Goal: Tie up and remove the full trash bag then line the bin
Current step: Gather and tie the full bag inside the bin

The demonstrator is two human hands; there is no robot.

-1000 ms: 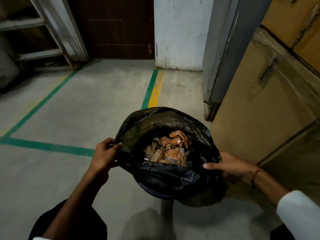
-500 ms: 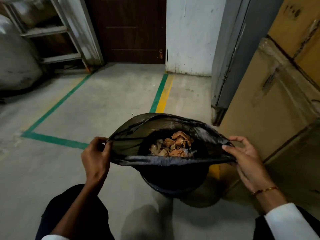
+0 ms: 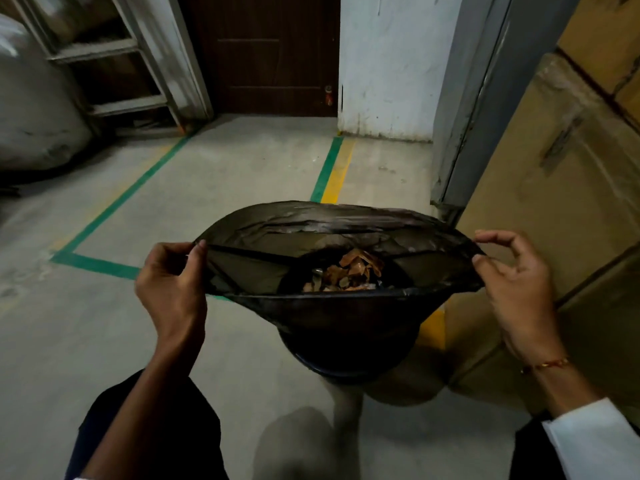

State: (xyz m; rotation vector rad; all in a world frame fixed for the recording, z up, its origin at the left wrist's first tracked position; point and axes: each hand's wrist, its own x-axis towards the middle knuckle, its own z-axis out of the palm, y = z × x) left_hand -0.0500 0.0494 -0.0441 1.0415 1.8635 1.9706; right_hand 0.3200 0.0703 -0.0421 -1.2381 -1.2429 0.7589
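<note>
A black trash bag (image 3: 332, 318) stands in a dark round bin (image 3: 343, 367) on the concrete floor in front of me. Its mouth is stretched wide and flat, lifted above the bin's rim. Brown scraps of rubbish (image 3: 349, 271) show inside. My left hand (image 3: 173, 285) pinches the bag's left edge between thumb and fingers. My right hand (image 3: 512, 282) pinches the right edge with thumb and forefinger, the other fingers spread. A thin bracelet sits on my right wrist.
Stacked cardboard boxes (image 3: 568, 188) stand close on the right, beside a grey door frame (image 3: 464, 126). A dark wooden door (image 3: 266, 53) is ahead. A large pale sack (image 3: 34, 109) and a metal rack (image 3: 114, 57) are at the left. Green and yellow floor lines (image 3: 329, 171) run ahead.
Both hands have freed the bag's edge from the bin's rim, raised it and pulled it apart sideways, so the mouth went from round to a wide flat slit.
</note>
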